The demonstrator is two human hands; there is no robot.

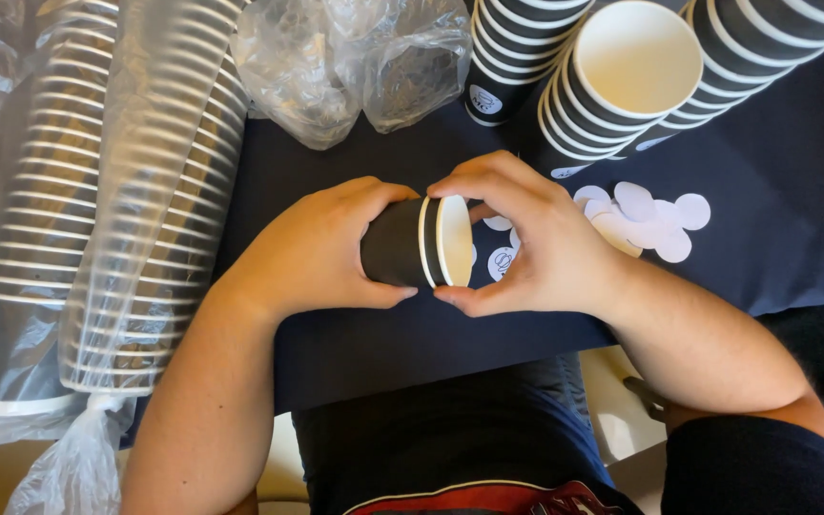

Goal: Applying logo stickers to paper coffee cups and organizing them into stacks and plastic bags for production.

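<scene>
We see a short nest of black paper cups point(419, 242) lying on its side over the dark table cover point(774, 238), white rims pointing right, held between both hands near the middle of the scene. Our left hand point(317, 250) wraps around the cup bodies, fingers curled tight against the black wall, thumb underneath. Our right hand point(536, 238) meets it from the right, with fingertips point(460, 186) pinched on the white rim of the outermost cup at the top and the thumb pressing at its lower edge.

Just right of the right hand, a loose heap of round white stickers point(646, 219) lies on the cover, and a few more show under the hand. Farther away, three stacks of black cups point(612, 86) lie on their sides, the middle one showing its white inside towards us. At far centre sits a crumpled clear plastic bag point(345, 62). Along the left, two long sleeves of stacked cups wrapped in clear plastic point(116, 200) lie side by side, reaching from far to near.
</scene>
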